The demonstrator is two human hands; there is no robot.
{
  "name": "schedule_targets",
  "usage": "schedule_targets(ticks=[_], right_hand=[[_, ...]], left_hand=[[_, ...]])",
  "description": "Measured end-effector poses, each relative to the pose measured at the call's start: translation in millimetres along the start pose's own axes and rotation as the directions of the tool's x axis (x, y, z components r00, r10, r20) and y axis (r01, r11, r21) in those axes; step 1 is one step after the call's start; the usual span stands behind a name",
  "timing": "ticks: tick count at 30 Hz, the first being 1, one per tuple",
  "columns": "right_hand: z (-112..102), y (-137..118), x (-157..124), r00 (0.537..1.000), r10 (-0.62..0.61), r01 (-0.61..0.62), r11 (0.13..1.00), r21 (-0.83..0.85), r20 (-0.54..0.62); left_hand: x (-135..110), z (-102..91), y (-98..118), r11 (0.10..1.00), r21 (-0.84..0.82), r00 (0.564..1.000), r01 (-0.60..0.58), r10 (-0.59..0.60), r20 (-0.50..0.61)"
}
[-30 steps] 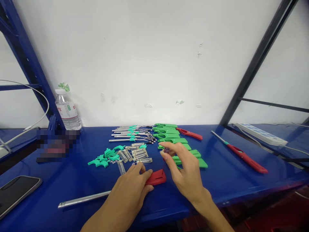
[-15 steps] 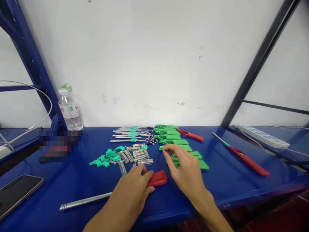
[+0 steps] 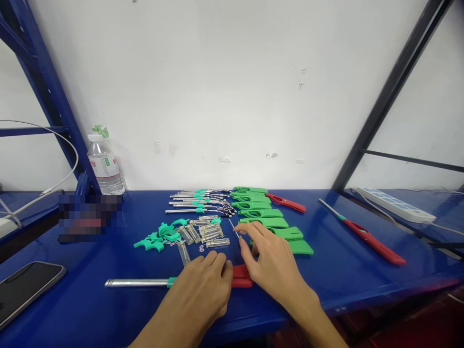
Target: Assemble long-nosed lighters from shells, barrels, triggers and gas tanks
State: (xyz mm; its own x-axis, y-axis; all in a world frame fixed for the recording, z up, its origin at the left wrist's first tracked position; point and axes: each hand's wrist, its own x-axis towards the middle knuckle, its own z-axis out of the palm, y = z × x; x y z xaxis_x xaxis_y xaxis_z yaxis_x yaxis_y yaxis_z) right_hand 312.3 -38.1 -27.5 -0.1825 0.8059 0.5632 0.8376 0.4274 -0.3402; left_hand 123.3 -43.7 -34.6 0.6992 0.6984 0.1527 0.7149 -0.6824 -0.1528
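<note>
Near centre, your left hand [image 3: 203, 285] clasps the red lighter [image 3: 242, 278]; your right hand [image 3: 266, 249] pinches a slim rod [image 3: 234, 228].

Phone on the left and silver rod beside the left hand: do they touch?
Apart: the head view shows blue table between the phone and the silver rod's tip.

Our two bare arms come in over the front edge of the counter [image 3: 326, 270]. Our left arm [image 3: 163, 326] leans to the right. Our left hand [image 3: 206, 280] is low, near that edge, back side up, with its fingers curled down. Our right arm [image 3: 313, 314] leans to the left. Our right hand [image 3: 271, 253] is a bit farther from the edge, thumb and pointing finger close; we can't tell if they pinch.
</note>
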Motion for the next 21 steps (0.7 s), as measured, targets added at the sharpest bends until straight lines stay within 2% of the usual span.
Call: schedule_targets(ticks=[4, 7, 10, 17, 21], right_hand=[[-6, -6, -1, 0.994, -0.035, 0.017, 0.985, 0.170, 0.101], [-12, -10, -3, 0.966, -0.132, 0.073, 0.964, 0.256, 0.220], [-18, -11, -6, 0.942, -0.198, 0.104, 0.940, 0.325, 0.271], [-17, -6, -12, 0.954, -0.202, 0.112, 0.927, 0.358, 0.223], [-13, -5, -10, 0.990, -0.040, -0.014, 0.924, 0.381, 0.134]], left_hand=[[-5, -2.9, -3, 0.996, 0.074, 0.991, -0.057, 0.065, -0.116], [-12, -13.7, -9, 0.990, 0.105, 0.975, -0.090, 0.110, -0.195], [-17, -21.2, -15, 0.986, 0.140, 0.958, -0.094, 0.128, -0.256], [-23, -23.4, -16, 0.999, 0.039, 0.934, -0.019, 0.031, -0.356], [-19, -25.1, -2, 0.996, 0.052, 0.908, -0.066, 0.081, -0.410]])
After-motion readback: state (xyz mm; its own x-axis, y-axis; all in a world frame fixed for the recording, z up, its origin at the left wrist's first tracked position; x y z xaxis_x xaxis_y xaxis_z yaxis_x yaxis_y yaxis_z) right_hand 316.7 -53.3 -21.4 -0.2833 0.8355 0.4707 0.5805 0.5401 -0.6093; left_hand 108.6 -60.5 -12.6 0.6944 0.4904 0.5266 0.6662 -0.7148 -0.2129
